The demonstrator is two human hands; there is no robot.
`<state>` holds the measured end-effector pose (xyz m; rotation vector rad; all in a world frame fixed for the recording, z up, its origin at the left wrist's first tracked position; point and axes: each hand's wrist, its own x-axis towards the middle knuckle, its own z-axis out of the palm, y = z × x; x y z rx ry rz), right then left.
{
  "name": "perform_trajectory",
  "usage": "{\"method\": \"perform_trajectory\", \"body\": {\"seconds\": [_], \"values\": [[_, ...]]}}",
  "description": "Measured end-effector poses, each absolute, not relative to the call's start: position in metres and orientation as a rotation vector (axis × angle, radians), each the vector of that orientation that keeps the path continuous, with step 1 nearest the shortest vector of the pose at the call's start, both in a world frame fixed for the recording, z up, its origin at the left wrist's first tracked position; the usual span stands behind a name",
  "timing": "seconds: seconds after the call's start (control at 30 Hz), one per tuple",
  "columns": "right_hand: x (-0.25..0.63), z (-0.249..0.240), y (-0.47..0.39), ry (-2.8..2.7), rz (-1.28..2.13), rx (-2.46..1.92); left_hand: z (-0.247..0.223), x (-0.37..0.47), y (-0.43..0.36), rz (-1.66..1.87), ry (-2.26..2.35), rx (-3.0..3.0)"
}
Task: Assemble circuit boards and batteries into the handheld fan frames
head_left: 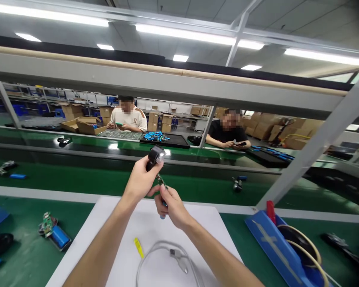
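My left hand point(139, 179) is closed around a black round-headed device point(152, 157) with a shiny clear face, held up above the white work sheet point(107, 223). Just below and to the right, my right hand point(174, 205) pinches a narrow green circuit board point(161, 181) that reaches up towards the device. A bit of blue point(162, 217) shows under the right fingers; most of that part is hidden. On the sheet beneath lie a yellow strip point(139, 248) and a coiled grey USB cable point(179, 261).
An opened unit with a blue battery point(60, 237) lies left of the sheet. A blue bin point(266, 243) with cables stands at right. Beyond runs a green conveyor point(86, 175) carrying parts. Two people sit across it, near a black tray point(179, 140). A slanted post point(314, 139) rises at right.
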<state>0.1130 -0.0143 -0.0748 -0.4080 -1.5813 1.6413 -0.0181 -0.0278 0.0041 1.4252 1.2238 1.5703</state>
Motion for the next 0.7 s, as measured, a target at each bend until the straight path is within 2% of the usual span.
{"method": "perform_trajectory", "body": {"seconds": [0.2, 0.37, 0.7], "values": [[0.128, -0.049, -0.009, -1.36, 1.524, -0.497, 0.008, -0.018, -0.03, 1.449, 1.172, 1.349], [0.143, -0.035, -0.006, -1.433, 1.434, -0.535, 0.01, -0.016, -0.034, 1.435, 1.078, 1.347], [0.144, -0.037, -0.008, -1.452, 1.187, -0.652, 0.009, -0.014, -0.033, 1.338, 1.074, 1.399]]}}
